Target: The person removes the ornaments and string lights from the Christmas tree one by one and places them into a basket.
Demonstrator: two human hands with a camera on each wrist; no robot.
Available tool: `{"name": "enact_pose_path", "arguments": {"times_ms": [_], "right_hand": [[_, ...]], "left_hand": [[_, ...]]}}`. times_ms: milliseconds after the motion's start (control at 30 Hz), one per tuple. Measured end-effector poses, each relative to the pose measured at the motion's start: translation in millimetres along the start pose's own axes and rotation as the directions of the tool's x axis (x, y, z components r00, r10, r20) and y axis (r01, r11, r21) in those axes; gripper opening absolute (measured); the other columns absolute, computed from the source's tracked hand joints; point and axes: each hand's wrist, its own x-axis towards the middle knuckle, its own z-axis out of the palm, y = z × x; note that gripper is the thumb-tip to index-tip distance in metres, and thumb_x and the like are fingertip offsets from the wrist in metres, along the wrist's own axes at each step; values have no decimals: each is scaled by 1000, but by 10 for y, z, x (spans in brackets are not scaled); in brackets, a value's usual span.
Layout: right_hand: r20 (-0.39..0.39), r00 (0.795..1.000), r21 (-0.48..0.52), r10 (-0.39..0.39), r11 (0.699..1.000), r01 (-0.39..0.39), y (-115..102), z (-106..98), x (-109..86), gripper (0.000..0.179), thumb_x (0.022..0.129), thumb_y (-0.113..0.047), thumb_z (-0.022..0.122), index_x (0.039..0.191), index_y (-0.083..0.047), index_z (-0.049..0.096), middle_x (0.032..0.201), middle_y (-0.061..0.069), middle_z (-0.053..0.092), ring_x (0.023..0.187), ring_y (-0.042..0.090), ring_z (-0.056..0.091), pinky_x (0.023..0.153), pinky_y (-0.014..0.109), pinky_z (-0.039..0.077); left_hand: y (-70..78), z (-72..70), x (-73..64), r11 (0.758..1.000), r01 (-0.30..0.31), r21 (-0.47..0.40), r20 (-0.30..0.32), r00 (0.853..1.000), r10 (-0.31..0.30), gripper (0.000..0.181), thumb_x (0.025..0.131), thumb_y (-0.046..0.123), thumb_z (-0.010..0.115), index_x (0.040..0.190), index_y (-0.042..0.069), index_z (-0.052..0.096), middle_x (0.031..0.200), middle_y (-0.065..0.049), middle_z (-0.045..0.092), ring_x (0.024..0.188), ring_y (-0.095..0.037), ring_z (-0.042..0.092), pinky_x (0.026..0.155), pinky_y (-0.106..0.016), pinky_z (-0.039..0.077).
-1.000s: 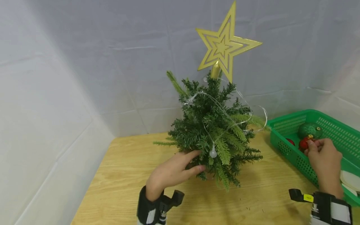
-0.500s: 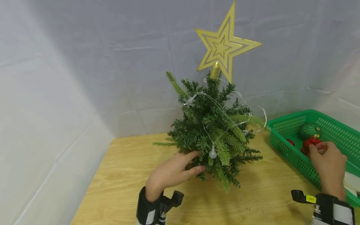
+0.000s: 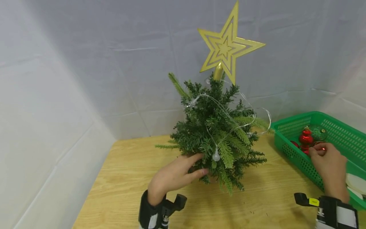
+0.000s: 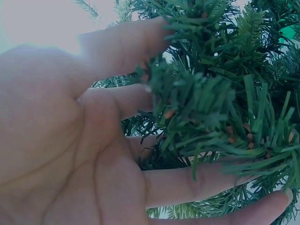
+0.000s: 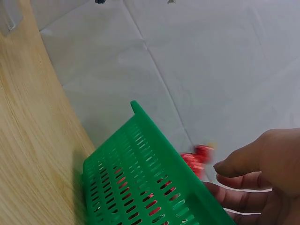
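We see the left hand (image 3: pixel 178 171) at the low left near side of the small tree (image 3: pixel 210 124), its fingers spread apart and mostly straight, reaching in among the sprigs. That looks like a light touch more than a firm hold, so we judge that a sideways knock could make the tree rock; its foot is hidden behind the branches, and we cannot tell how steady it stands. The gold star (image 3: pixel 224 47) on top is tall and slightly tilted, and it could swing or work loose if the tree is jolted.

At the right, the right hand (image 3: pixel 328 162) reaches over the near left side of the green basket (image 3: pixel 288 152), its fingers bent beside a shiny red ornament (image 3: pixel 306 137). The ornament is blurred in the right wrist view, and we cannot tell whether the fingertips clamp it or only come near. If they have just its edge, its smooth surface could let it slip back against the green ornament (image 3: pixel 318 133) beside it. It could also catch on the basket's rim if lifted too low. Between basket and tree, a wire loop (image 3: pixel 269 119) juts out rightward; anything passing there could snag it and drag the branches.
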Motion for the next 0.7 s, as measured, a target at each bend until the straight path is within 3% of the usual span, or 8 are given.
{"name": "enact_pose_path", "arguments": {"times_ms": [200,433,700], "right_hand": [[-3,999,17,-34,999,34,51,34,27,53,100,-41,43,123,5,51,109,29,58,90,44,52,60,49,44],[106,992,46,-72,997,67,-741,-533,-474,38,101,-22,45,113,13,50,105,36,54,90,49,51,64,52,44],[176,982,45,-70,997,63,-777,-553,-453,43,103,-27,41,118,13,48,108,35,51,90,47,49,62,49,44]], "left_hand": [[-3,4,2,1000,2,-5,0,1000,-2,55,102,39,47,145,5,42,113,-8,67,90,-13,66,94,-36,50],[-8,7,-1,1000,-4,-7,-7,1000,4,54,102,38,48,145,5,42,115,-9,66,92,-15,66,95,-36,49],[-9,4,-4,1000,12,-29,-1,1000,-12,54,102,38,47,144,4,42,96,-3,70,78,-6,65,93,-38,50]]}}
